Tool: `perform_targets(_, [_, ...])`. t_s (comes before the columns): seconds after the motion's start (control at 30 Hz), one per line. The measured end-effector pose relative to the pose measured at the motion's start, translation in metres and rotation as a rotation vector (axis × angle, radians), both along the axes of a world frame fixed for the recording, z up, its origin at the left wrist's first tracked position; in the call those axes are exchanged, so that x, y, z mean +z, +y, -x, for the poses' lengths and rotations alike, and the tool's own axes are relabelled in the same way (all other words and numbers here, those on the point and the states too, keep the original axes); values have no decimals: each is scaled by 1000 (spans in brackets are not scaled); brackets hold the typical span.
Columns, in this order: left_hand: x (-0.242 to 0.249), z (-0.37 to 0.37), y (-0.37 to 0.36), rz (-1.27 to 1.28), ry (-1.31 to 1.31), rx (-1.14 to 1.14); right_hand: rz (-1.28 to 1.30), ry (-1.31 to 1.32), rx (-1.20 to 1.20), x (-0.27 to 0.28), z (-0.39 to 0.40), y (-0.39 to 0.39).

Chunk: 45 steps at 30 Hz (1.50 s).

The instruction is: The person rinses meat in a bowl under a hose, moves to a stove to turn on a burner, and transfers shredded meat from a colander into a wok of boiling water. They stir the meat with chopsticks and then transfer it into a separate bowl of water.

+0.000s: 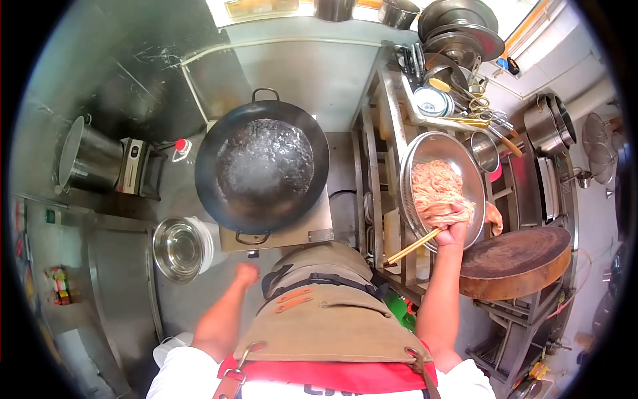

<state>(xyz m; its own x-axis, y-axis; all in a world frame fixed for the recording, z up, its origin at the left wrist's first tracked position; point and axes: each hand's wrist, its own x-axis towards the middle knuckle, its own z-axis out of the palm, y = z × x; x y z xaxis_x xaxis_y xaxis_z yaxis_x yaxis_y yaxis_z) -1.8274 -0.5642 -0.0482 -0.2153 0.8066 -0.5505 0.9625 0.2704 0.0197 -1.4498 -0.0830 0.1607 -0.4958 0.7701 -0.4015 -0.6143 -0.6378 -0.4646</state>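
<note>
My right hand [454, 233] is at the near edge of a metal bowl [473, 179], closed around a pair of wooden chopsticks [413, 247] whose ends stick out to the left over the rim. Pale pink shredded raw meat [437, 193] lies in the bowl, and my fingers are against its near end. What the fingertips grip inside the meat is hidden. My left hand [247, 273] hangs in a loose fist beside my apron [325, 312], holding nothing visible. Ahead, a large black wok [211, 179] with bubbling, steaming liquid [266, 159] sits on the stove.
A round wooden chopping block [515, 259] is right of my arm. Behind the meat bowl, a rack holds a white tray of utensils [425, 120] and stacked lids [458, 26]. At left are a metal basin on a white bucket [179, 249], a tall pot [90, 156] and a red-capped bottle [182, 147].
</note>
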Motion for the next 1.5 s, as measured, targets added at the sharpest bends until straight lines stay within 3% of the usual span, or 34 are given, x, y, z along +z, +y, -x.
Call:
perform_targets(0.03, [-5,0,-2,-35,-148,222,96,-208,-200,41,34,-17])
perform_targets(0.07, [-13,-1,-5,-70,-297,442,81,-184,-170,36,30,-14])
perform_targets(0.13, [-12,-2,-5,-95,-377,558,52,-135,-110,21,18,-8])
perform_targets(0.23, [-11,-2,-4,-95,-285,400,22,-118,-76,14,12,-6])
perform_targets(0.33, [-13,-2,-4,-106,-354,504,42,-108,-70,13,12,-5])
perform_targets(0.47, [-13,-1,2,-39,-298,481,57,-138,-107,16,15,-5])
perform_targets(0.6, [-16,2,0,-24,-53,56,42,-131,-104,17,15,-6])
perform_targets(0.73, [-31,3,-4,15,-105,177,88,-233,-187,34,30,-15])
perform_targets(0.77, [-37,6,-7,20,-119,184,20,-89,-42,18,14,-8])
perform_targets(0.8, [-42,8,-7,26,-133,193,107,-244,-221,36,32,-15])
perform_targets(0.9, [-37,10,-3,76,-142,185,38,-33,-49,20,15,-10])
perform_targets(1.07, [-22,5,-4,-142,-469,733,5,-115,-50,27,18,-11])
perform_targets(1.27, [0,-2,6,-212,-536,850,33,-120,-93,23,16,-10])
perform_targets(1.33, [9,-4,8,-157,-468,755,37,-153,-117,27,20,-12])
perform_targets(1.43, [10,0,9,36,-178,326,9,-101,-79,13,13,-6])
perform_targets(1.5, [12,-2,9,82,-123,243,13,-104,-88,12,13,-6])
